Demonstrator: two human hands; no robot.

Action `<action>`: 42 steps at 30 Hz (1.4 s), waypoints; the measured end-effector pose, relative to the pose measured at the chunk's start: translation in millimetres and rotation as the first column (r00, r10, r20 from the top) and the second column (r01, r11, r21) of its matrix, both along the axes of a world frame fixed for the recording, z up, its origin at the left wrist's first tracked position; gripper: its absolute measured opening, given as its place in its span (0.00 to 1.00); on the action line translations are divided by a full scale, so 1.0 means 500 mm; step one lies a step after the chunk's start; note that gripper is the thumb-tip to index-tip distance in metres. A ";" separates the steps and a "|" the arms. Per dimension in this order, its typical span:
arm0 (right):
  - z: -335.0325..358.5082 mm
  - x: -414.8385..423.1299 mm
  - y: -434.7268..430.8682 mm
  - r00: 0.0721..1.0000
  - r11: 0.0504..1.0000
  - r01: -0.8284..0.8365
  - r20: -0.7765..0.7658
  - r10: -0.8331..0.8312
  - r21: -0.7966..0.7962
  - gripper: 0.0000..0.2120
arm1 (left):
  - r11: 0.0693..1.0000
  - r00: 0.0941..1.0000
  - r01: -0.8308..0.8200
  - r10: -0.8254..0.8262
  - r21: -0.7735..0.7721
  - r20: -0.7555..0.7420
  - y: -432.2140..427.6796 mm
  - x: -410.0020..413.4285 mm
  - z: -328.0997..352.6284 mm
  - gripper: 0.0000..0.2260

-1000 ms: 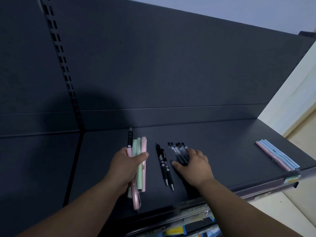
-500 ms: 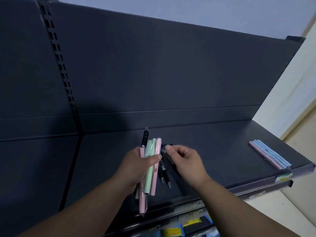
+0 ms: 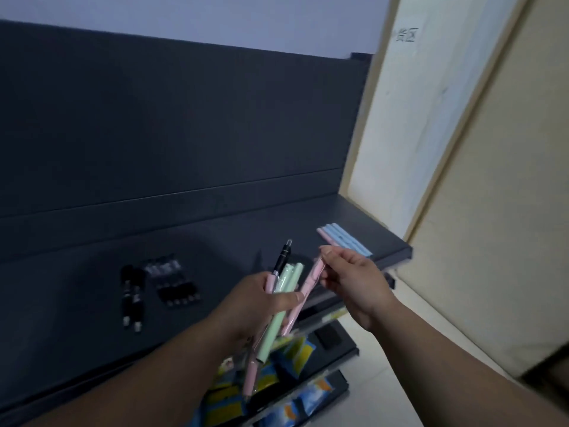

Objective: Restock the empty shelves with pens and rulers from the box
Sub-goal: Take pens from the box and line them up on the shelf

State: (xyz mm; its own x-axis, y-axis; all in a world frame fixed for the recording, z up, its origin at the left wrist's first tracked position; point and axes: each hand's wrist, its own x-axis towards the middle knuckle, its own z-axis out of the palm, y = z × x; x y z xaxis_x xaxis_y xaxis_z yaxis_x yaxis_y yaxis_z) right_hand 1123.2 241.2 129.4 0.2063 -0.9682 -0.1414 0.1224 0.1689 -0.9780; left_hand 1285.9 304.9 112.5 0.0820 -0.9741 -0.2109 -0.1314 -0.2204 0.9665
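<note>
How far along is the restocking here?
Done: black pens in two groups and a row of pastel blue and pink pens lie on the dark grey shelf. In hand: left hand grips a pastel pen bundle; right hand pinches one pink pen. Left: shelving these; no rulers visible.

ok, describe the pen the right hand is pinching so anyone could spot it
At the dark shelf, near its front edge, the left hand grips a pen bundle. The pink pen on the bundle's right side is it: the only one splayed out, its top pinched by the right hand.
</note>
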 end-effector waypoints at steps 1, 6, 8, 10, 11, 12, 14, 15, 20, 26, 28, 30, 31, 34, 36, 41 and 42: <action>0.001 -0.050 -0.009 1.000 1.000 0.024 -0.004 -0.024 -0.005 0.06 | 1.000 1.000 0.012 -0.012 0.003 0.018 -0.014 -0.046 0.000 0.09; -0.003 -0.253 -0.067 0.978 0.978 0.209 0.030 -0.209 0.006 0.06 | 0.991 0.990 -0.130 0.130 0.002 -0.054 -0.091 -0.229 0.001 0.10; -0.002 -0.309 -0.094 0.968 0.969 0.249 0.035 -0.249 0.013 0.07 | 0.982 0.977 -0.191 0.191 -0.001 -0.092 -0.120 -0.269 -0.001 0.09; -0.005 -0.347 -0.123 0.964 0.964 0.264 0.027 -0.265 0.033 0.09 | 0.966 0.959 -0.256 0.252 -0.017 -0.131 -0.149 -0.288 -0.002 0.06; -0.009 -0.359 -0.139 0.962 0.962 0.269 0.027 -0.271 0.051 0.09 | 0.957 0.949 -0.287 0.281 -0.026 -0.140 -0.163 -0.293 -0.002 0.05; -0.013 -0.367 -0.156 0.959 0.958 0.277 0.033 -0.280 0.069 0.09 | 0.948 0.941 -0.316 0.308 -0.035 -0.141 -0.178 -0.295 -0.001 0.05; -0.021 -0.370 -0.192 0.952 0.949 0.298 0.042 -0.304 0.101 0.07 | 0.930 0.924 -0.365 0.356 -0.041 -0.142 -0.212 -0.291 -0.002 0.06; -0.025 -0.367 -0.213 0.949 0.945 0.306 0.041 -0.312 0.113 0.05 | 0.922 0.914 -0.386 0.376 -0.037 -0.153 -0.230 -0.286 -0.004 0.06; -0.057 -0.327 -0.314 0.926 0.948 0.316 -0.228 -0.302 0.027 0.04 | 0.900 0.886 -0.434 0.419 -0.036 -0.197 -0.330 -0.251 -0.009 0.08; -0.079 -0.284 -0.410 0.746 0.957 0.234 -0.600 -0.288 -0.169 0.09 | 0.877 0.855 -0.481 0.466 -0.012 -0.228 -0.433 -0.219 -0.004 0.10; -0.084 -0.271 -0.427 0.734 0.973 0.159 -0.639 -0.230 -0.167 0.16 | 0.869 0.844 -0.496 0.483 0.006 -0.233 -0.453 -0.217 -0.002 0.10; -0.096 -0.262 -0.443 0.686 0.987 0.056 -0.713 -0.145 -0.147 0.18 | 0.862 0.835 -0.507 0.496 0.017 -0.238 -0.466 -0.216 -0.004 0.10; -0.101 -0.260 -0.453 0.643 0.991 -0.023 -0.761 -0.088 -0.134 0.15 | 0.857 0.830 -0.514 0.504 0.022 -0.238 -0.470 -0.215 -0.006 0.10; -0.111 -0.252 -0.484 0.550 0.965 -0.243 -0.833 0.049 -0.104 0.08 | 0.838 0.814 -0.545 0.538 0.034 -0.220 -0.477 -0.217 -0.015 0.11; -0.111 -0.249 -0.497 0.468 0.926 -0.366 -0.879 0.094 -0.095 0.08 | 0.822 0.799 -0.568 0.563 0.045 -0.209 -0.477 -0.224 -0.017 0.11; -0.111 -0.263 -0.513 0.388 0.849 -0.526 -0.904 0.180 -0.056 0.05 | 0.785 0.756 -0.614 0.614 0.076 -0.228 -0.480 -0.256 -0.014 0.10; -0.107 -0.267 -0.515 0.425 0.844 -0.526 -0.891 0.159 -0.100 0.07 | 0.784 0.751 -0.615 0.615 0.086 -0.240 -0.483 -0.264 -0.013 0.10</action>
State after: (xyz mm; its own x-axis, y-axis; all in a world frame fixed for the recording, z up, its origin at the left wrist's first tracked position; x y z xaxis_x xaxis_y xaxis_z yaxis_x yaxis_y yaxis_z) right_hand 989.9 -16.2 76.0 0.4931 -0.8570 -0.1494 -0.7573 -0.3384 -0.5585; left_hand 1153.7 63.5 106.1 0.6097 -0.7307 -0.3072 0.2694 -0.1734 0.9473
